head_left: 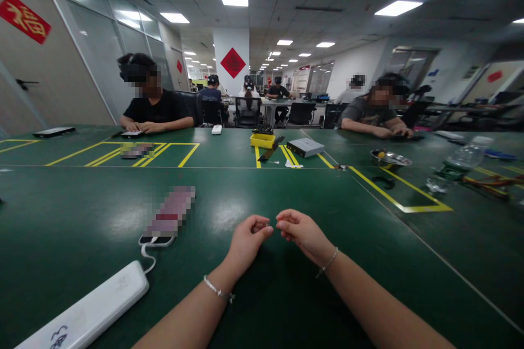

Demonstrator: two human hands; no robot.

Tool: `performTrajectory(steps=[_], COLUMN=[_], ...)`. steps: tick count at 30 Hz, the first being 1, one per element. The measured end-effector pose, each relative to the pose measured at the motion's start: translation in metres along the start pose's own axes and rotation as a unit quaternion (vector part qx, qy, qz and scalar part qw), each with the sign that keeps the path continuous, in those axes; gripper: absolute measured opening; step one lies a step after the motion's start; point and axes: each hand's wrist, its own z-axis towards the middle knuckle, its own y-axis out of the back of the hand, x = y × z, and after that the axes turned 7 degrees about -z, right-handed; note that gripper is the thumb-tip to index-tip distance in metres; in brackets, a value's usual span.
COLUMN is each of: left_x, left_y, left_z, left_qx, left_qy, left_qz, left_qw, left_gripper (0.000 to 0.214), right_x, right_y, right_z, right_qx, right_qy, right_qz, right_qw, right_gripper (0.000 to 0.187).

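Observation:
My left hand [249,237] hovers just above the green tabletop [229,305], thumb and forefinger pinched around a tiny bit of something, too small to name. Close beside it on the right, my right hand [301,229] is also closed in a pinch. What lies between its fingertips is hidden. The two sets of fingertips face each other with a narrow gap between them. A bracelet circles each wrist. To the left lies a phone [172,212], its picture blurred, with a white cable [148,256] running from it to a white power bank [94,305].
A yellow tray [262,140] with dark items, a grey box [305,147], a metal bowl [391,158] and a plastic bottle [460,163] stand farther back. Yellow tape marks the table. Two people [153,103] sit across it, left and right.

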Motion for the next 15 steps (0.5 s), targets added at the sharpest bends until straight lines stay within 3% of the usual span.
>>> performTrajectory(steps=[5, 15], left_x=[0.0017, 0.0000], left_y=[0.0021, 0.0030], left_z=[-0.0012, -0.0006], left_qx=[0.033, -0.026], left_qy=[-0.022, -0.020], left_qz=[0.040, 0.025], left_qw=[0.998, 0.999], left_gripper=[0.028, 0.022], right_x=[-0.0031, -0.0010], right_y=[-0.0023, -0.0057], right_z=[0.0005, -0.0014], right_qx=[-0.007, -0.010], right_qy=[-0.014, -0.024], right_qz=[-0.011, -0.008], right_qw=[1.000, 1.000], right_gripper=[0.024, 0.028])
